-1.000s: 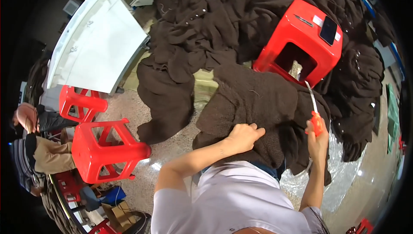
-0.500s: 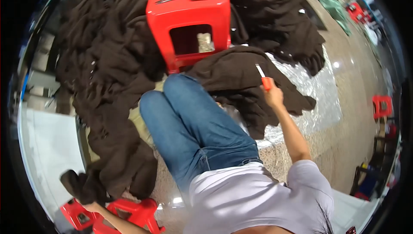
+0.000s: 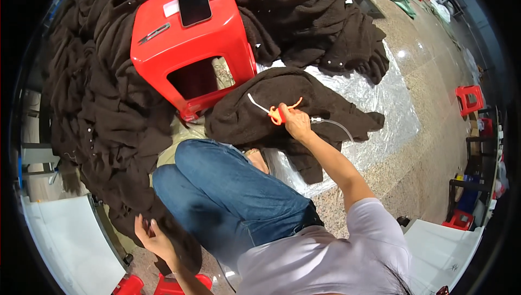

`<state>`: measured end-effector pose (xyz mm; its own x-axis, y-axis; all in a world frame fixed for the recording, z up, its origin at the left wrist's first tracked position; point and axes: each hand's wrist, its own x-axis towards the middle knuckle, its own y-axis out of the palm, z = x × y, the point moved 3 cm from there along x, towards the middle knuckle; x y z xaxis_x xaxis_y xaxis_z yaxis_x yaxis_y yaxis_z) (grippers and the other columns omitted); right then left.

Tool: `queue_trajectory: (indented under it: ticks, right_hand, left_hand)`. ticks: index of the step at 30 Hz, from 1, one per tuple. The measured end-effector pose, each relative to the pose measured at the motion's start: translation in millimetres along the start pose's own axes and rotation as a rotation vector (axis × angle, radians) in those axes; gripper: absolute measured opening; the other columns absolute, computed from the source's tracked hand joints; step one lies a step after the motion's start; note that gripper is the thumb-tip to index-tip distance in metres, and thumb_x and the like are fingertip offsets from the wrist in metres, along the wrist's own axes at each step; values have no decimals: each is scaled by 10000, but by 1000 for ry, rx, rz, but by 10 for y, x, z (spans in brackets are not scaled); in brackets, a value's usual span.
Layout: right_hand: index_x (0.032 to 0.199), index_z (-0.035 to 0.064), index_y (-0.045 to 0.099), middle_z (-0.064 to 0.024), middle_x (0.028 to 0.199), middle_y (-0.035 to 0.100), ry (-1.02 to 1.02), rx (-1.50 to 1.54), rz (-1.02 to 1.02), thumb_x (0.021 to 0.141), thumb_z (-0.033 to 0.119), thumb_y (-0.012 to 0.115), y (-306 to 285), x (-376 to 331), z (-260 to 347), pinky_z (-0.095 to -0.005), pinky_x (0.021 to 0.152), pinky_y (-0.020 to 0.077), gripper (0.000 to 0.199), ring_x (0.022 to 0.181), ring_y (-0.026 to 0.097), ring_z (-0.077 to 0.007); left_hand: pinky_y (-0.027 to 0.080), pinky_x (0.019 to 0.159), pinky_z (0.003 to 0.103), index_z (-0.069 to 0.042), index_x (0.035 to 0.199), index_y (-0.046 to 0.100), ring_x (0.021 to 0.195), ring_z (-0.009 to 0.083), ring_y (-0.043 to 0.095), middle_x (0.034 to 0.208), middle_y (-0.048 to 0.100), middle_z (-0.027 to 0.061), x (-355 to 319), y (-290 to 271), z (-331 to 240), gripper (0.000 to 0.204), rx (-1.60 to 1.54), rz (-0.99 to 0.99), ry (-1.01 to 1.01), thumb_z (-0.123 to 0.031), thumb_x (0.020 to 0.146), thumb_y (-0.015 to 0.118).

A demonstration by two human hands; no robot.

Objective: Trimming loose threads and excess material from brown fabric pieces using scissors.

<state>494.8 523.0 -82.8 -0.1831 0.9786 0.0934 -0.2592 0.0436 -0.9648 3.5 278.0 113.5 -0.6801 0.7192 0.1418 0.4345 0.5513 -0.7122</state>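
In my right hand (image 3: pixel 298 123) is an orange air blow gun (image 3: pixel 278 114), my fingers wrapped round its body. Its thin pale nozzle points to the upper left, and a clear hose (image 3: pixel 342 128) trails off to the right. Beneath it a dark brown knit garment (image 3: pixel 287 86) lies spread beside my knees. My left hand (image 3: pixel 156 242) is raised at the lower left with fingers apart, holding nothing. Just beyond it is the edge of more brown knit cloth (image 3: pixel 127 197).
A red plastic stool (image 3: pixel 190 48) stands ahead, bearing a phone (image 3: pixel 194 3) and small metal thread snips (image 3: pixel 154 33). Brown garments (image 3: pixel 97 72) heap around it. Clear plastic sheeting (image 3: pixel 399 105) covers floor at the right. A white panel (image 3: pixel 76 241) stands at the left.
My left hand has let go of the brown cloth at the lower left and moved right, opening. The blow gun in my right hand has moved left and turned, now over the garment.
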Motion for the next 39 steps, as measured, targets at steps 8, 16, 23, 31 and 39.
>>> queue_trajectory:
  ticks: [8,16,23,31,39]
  right_hand:
    - [1143,132,589,-164,942,710,-58,801,651,820,178,755,-484,-609,375,-455,768,521,367,886,716,-329]
    - [1252,126,450,-239,882,698,929,144,-293,729,483,843,-512,161,-1131,-555,752,500,746,860,671,-475]
    - [1143,56,586,-59,979,644,797,611,-160,672,122,826,-261,120,-1515,-352,857,495,533,907,610,-205]
    - [992,64,636,-17,941,604,92,1038,287,696,14,717,-2786,-453,57,-272,827,448,311,892,571,-125]
    - [1215,88,611,-157,974,699,121,-105,-436,781,-57,664,-4351,-926,-172,-349,728,529,461,872,718,-289]
  left_hand:
    - [537,758,313,-5,1001,701,817,266,696,912,707,144,-112,1144,-1691,99,-216,446,536,-29,905,688]
    - [516,694,251,23,1007,711,748,128,653,872,708,90,-9,1269,-1623,108,-225,551,390,-15,910,684]
    - [523,689,249,26,1009,713,735,125,652,873,711,91,26,1460,-1692,115,-301,576,271,0,901,683]
    - [429,1033,410,-116,1321,570,1242,344,513,1333,583,144,-15,2482,-2778,540,-161,698,952,-65,801,707]
    - [496,947,478,-111,1201,654,1136,402,618,1183,671,210,-720,3327,-2416,506,193,1526,823,-269,732,764]
